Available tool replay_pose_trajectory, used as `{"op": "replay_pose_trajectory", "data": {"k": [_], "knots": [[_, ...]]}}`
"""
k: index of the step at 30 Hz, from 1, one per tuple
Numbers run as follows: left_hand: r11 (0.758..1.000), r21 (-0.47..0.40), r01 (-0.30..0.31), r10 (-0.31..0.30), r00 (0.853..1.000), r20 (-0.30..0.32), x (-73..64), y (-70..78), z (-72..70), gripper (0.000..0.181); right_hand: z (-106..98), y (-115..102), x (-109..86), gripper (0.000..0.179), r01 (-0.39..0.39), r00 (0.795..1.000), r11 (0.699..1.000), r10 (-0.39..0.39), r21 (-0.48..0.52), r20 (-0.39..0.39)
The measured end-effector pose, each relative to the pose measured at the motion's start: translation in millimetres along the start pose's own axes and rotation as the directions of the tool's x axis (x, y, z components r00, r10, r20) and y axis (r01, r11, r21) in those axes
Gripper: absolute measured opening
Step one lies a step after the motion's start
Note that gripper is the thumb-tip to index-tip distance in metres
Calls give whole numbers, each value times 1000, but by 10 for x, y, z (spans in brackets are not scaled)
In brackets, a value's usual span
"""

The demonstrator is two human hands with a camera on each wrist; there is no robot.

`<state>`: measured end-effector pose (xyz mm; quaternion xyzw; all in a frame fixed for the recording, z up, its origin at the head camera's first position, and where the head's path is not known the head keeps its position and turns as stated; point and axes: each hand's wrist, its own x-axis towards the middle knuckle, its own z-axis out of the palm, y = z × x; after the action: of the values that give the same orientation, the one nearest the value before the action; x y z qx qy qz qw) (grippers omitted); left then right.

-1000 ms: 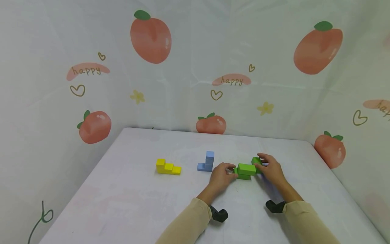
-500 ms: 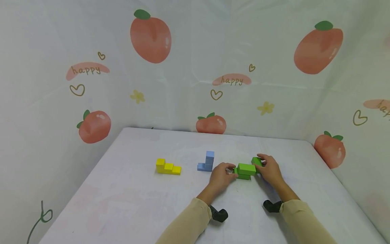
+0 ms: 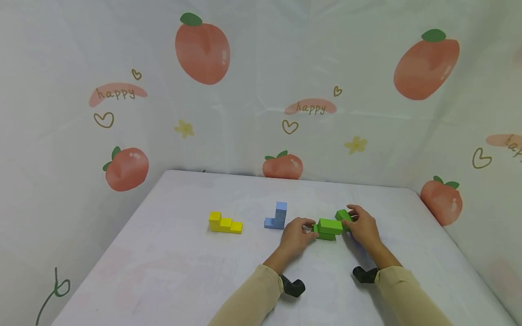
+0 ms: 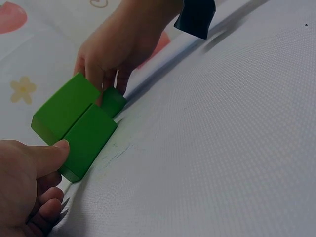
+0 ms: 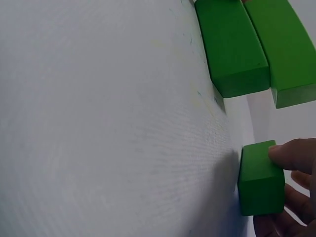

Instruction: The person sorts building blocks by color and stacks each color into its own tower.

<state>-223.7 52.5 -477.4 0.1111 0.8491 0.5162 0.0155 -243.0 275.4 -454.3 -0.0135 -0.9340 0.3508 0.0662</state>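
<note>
Two green blocks make a small stack on the white table, the upper block (image 3: 330, 226) jutting right beyond the lower block (image 3: 326, 237). My left hand (image 3: 294, 236) grips the lower block by its left end; the left wrist view shows the thumb (image 4: 55, 153) against it. A separate green block (image 5: 260, 180) rests on the table just right of the stack, a narrow gap apart. Thumb and fingers of my right hand (image 3: 364, 227) pinch this one, the thumb lying on its near face in the right wrist view.
Left of my left hand stands an L-shaped blue block figure (image 3: 278, 218). Farther left is a stepped yellow block figure (image 3: 223, 223). Behind the white table (image 3: 171, 271) hangs a fruit-printed cloth (image 3: 253, 68). Dark wrist-worn pieces (image 3: 292, 286) sit below both hands.
My right hand and forearm have shifted slightly left, and the separate green block has turned a little, its far end swinging left. The left hand and stack stay put.
</note>
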Motion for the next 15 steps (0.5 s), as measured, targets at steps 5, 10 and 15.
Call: {"op": "replay_pose_trajectory", "data": {"k": [5,10,15], "knots": [[1000,4,6,-6,1000,3,0,2,-1,32,-31,1,-12,57,3,1000,1000,-3,13,1],[1000,1,6,-6,1000,2,5,-4,7,32,-78,11,-17,55,45,999,999,-45,26,-20],[1000,6,-1,1,1000,0,13,-13,13,32,-148,0,-46,54,87,996,995,-85,54,-36]]}}
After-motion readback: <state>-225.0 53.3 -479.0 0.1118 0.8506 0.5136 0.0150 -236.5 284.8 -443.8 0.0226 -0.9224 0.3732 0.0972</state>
